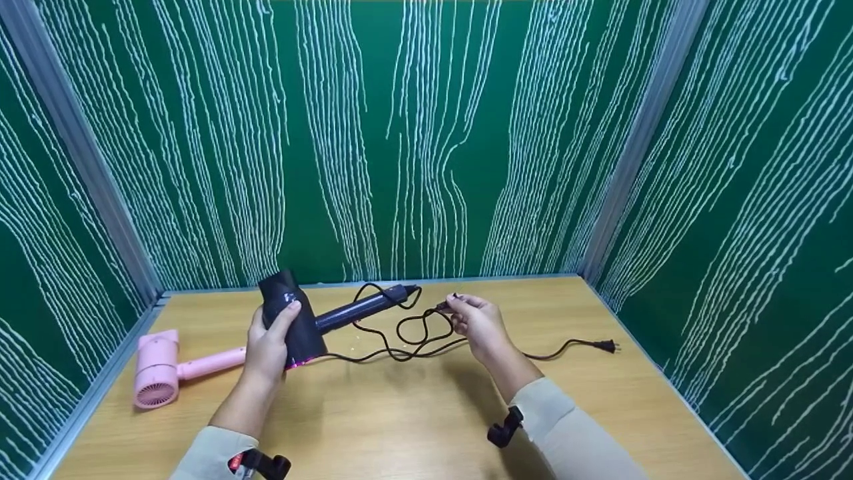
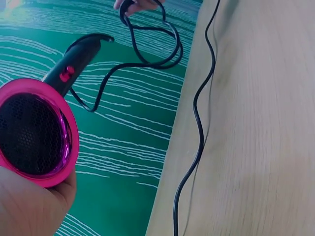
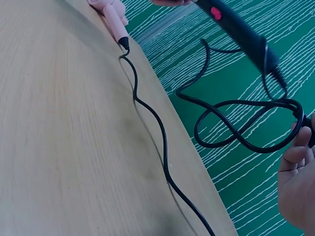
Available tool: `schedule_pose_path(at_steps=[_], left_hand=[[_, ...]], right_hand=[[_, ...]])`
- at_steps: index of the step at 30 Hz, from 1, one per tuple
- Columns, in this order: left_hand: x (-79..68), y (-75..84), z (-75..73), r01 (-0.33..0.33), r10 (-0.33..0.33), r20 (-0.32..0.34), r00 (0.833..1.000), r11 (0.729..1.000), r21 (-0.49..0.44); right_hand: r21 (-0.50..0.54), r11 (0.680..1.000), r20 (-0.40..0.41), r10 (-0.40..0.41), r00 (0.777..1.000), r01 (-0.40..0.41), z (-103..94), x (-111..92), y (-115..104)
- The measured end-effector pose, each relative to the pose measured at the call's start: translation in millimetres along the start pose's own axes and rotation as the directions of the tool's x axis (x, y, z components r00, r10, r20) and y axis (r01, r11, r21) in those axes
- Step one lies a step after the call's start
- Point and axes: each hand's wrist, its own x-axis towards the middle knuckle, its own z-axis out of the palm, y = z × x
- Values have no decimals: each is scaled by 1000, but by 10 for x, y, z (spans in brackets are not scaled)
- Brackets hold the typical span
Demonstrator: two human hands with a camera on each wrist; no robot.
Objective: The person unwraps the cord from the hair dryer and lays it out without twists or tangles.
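Note:
My left hand [image 1: 266,347] grips the barrel of a black hair dryer [image 1: 305,330], held up over the table with its handle pointing right. A pink ring rims its rear grille in the left wrist view, and a red button [image 3: 216,13] shows on the handle in the right wrist view. From the handle's tip runs a black cord [image 3: 236,132], looped in the air. My right hand [image 1: 486,330] pinches the dark plug end [image 3: 308,123] of that cord between thumb and fingers. The plug's prongs are mostly hidden.
A pink hair dryer [image 1: 157,370] lies on the wooden table [image 1: 400,427] at the left. Its black cord [image 3: 162,132] runs across the table to a plug [image 1: 605,346] at the right. Green panels [image 1: 386,153] with white wavy lines stand behind and at both sides.

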Motion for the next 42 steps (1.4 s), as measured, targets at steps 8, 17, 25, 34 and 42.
schedule_pose_path(at_steps=[8,17,25,34,42], left_hand=[[-66,25,-34,97,-90,157,983,995,-38],[-113,38,-2,123,-115,325,939,992,-3],[-147,140,-17,67,-156,509,847,980,190],[-250,400,0,-55,-183,486,855,899,435],[-333,517,-46,-132,-120,365,923,793,595]], right_hand=[[-12,1000,-7,5,1000,-6,8,23,75],[-44,999,-1,19,1000,-19,-7,39,98],[-83,996,6,-10,1000,11,-44,69,4],[-94,995,-1,-34,999,34,-81,97,-237],[-66,996,-2,-66,998,65,-205,87,-438]])
